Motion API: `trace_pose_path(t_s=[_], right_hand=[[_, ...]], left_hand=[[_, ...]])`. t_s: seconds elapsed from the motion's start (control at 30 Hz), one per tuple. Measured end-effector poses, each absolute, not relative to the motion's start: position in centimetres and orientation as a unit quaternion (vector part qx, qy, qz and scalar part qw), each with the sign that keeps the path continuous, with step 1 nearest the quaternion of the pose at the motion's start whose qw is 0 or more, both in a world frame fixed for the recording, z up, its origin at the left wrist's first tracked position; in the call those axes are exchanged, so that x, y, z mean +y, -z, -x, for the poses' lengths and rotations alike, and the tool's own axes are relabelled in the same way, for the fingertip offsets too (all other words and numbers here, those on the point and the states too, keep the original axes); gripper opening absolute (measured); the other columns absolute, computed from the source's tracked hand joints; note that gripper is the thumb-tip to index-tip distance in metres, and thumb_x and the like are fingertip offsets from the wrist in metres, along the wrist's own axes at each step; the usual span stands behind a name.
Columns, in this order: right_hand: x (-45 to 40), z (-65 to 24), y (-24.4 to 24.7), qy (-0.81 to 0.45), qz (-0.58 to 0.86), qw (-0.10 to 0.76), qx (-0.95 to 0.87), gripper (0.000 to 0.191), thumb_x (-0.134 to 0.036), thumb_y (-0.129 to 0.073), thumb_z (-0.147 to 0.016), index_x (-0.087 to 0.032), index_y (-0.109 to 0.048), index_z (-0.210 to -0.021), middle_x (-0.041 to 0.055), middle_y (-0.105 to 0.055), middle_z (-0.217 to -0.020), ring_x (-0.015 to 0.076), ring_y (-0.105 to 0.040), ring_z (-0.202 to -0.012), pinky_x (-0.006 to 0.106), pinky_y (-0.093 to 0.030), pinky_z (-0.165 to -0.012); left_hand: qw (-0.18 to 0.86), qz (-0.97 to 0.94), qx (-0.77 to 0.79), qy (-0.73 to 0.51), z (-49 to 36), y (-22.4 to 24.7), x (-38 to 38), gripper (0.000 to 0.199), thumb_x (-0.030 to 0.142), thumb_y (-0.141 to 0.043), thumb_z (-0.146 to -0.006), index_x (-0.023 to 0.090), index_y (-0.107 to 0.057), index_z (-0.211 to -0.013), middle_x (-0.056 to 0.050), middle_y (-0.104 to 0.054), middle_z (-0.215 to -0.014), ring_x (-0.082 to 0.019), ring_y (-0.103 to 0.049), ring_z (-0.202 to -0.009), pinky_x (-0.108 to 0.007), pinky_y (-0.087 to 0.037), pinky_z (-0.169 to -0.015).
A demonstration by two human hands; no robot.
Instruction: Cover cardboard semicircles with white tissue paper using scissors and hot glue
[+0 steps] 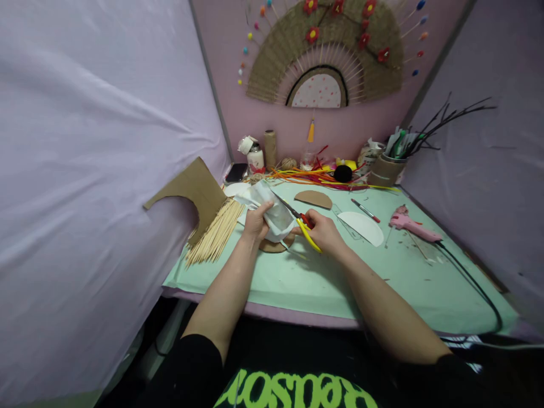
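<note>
The person's left hand point(255, 222) grasped a crumpled white sheet point(280, 218), which was raised above the green tabletop point(323, 289), over a brown cardboard piece point(272, 247). The right hand point(326, 231) was closed around the handles of yellow-and-red scissors point(293, 212), their blades along the sheet's right side; whether they were cutting could not be determined. Thin wooden sticks point(216, 231) lay left of the sheet, and a white half-round point(362, 228) and a pink glue gun point(419, 230) lay to the right.

Sticks point(216, 233) lie left of the scissors point(309, 236), the glue gun point(419, 228) right
</note>
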State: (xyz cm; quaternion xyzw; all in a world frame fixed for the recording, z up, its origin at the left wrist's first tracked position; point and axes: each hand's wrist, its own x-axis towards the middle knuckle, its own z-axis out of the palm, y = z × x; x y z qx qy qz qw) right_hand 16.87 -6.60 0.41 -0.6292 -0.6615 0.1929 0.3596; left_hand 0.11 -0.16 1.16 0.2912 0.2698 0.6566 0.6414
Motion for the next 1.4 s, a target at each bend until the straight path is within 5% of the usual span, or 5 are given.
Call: trace_pose_path(t_s=[0.43,0.6,0.7,0.97,1.4], right_hand=[[-6.6,-17.1,-0.6,-0.162,0.652,0.353,-0.651,0.050,-0.069,-0.061,-0.069,-0.023,-0.042,-0.064,-0.0036,-0.050,-0.058,0.0138,-0.038,-0.055,0.026,-0.023,-0.053],[-6.0,-18.1,-0.2,-0.162,0.664,0.375,-0.626,0.052,-0.071,-0.062,-0.069,-0.023,-0.044,-0.064,-0.0033,-0.051,-0.058,0.0139,-0.040,-0.056,0.026,-0.024,-0.053],[-5.8,-18.7,-0.2,-0.174,0.669,0.381,-0.614,0.053,-0.072,-0.062,-0.068,-0.023,-0.043,-0.064,-0.0034,-0.051,-0.057,0.0139,-0.040,-0.056,0.026,-0.026,-0.053],[-5.9,-18.8,-0.9,-0.230,0.680,0.344,-0.605,0.048,-0.067,-0.063,-0.068,-0.024,-0.042,-0.063,-0.0037,-0.049,-0.055,0.0147,-0.041,-0.053,0.025,-0.027,-0.051],[-5.8,-17.8,-2.0,-0.345,0.691,0.263,-0.578,0.036,-0.046,-0.068,-0.062,-0.025,-0.039,-0.064,-0.0045,-0.052,-0.057,0.0159,-0.042,-0.054,0.024,-0.030,-0.050]], left_hand=[[0.646,-0.277,0.292,-0.648,-0.4,-1.0,0.1,0.042,0.016,-0.083,-0.053,0.017,-0.070,-0.093,-0.004,-0.076,-0.084,-0.024,-0.071,-0.093,-0.037,-0.052,-0.093],[0.684,-0.441,0.399,-0.421,3.3,-1.5,1.0,0.034,0.041,-0.084,-0.061,0.018,-0.073,-0.084,-0.010,-0.076,-0.077,-0.026,-0.073,-0.071,-0.035,-0.058,-0.070],[0.624,-0.530,0.453,-0.352,7.4,-3.1,4.8,0.029,0.026,-0.090,-0.048,0.021,-0.071,-0.069,-0.008,-0.072,-0.062,-0.024,-0.071,-0.061,-0.030,-0.056,-0.060],[0.210,-0.575,0.725,-0.314,8.7,-7.7,22.0,0.028,0.015,-0.080,-0.054,0.016,-0.066,-0.079,-0.021,-0.070,-0.106,-0.043,-0.056,-0.121,-0.048,-0.044,-0.098],[0.077,-0.536,0.816,-0.201,6.8,-2.5,31.9,0.066,0.044,-0.083,-0.056,0.015,-0.060,-0.111,-0.028,-0.053,-0.135,-0.044,-0.040,-0.132,-0.054,-0.035,-0.099]])
